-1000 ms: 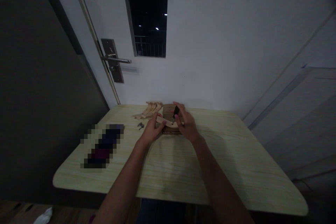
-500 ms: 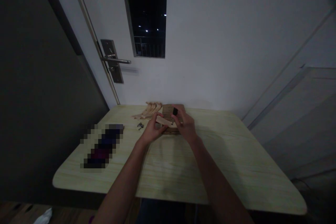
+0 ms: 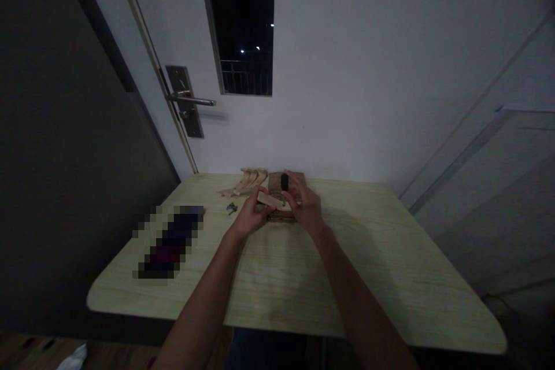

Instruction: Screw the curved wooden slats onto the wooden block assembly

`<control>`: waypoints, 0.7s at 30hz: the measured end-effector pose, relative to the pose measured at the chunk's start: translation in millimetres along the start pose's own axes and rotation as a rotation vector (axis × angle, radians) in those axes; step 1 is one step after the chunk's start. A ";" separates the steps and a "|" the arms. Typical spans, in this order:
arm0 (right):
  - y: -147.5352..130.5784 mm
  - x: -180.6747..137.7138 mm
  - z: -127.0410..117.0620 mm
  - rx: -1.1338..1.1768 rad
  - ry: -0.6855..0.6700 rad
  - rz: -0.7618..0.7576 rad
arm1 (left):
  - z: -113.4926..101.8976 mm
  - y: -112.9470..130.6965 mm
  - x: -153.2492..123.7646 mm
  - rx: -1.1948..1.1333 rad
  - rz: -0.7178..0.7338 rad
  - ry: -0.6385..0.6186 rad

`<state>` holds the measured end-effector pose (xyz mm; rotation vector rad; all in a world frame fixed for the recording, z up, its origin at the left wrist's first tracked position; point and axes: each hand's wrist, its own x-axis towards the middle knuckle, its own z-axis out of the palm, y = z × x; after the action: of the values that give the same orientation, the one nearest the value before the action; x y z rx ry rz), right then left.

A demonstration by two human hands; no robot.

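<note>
At centre, left hand (image 3: 252, 212) pinches wooden strip (image 3: 268, 200), right hand (image 3: 309, 208) black handle (image 3: 284, 182). I fear tilting may cause slipping.

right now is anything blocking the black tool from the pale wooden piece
Nothing visible blocks it: the black tool in the right hand points down at the pale wooden piece, which the left hand grips. Contact at the tool's lower end is too small to tell.

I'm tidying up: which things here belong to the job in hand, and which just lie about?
Job:
pale strip, left hand
black-handled tool, right hand
brown block
probably curved wooden pieces, small metal pieces

Apparently lying about:
blurred dark item
white floor item
</note>
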<state>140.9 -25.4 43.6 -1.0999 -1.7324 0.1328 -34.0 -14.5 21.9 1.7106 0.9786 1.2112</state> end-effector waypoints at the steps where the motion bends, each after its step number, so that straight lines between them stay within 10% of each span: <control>1: -0.2 0.1 0.8 -0.006 0.011 0.003 | -0.3 0.6 0.2 0.001 -0.006 -0.011; 21: -0.6 1.7 -1.4 0.092 0.018 0.040 | 1.4 -4.7 2.3 0.067 0.012 0.037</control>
<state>141.5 -25.1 45.8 -1.0655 -1.6720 0.2250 -32.8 -10.9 18.0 1.7540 1.0432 1.2346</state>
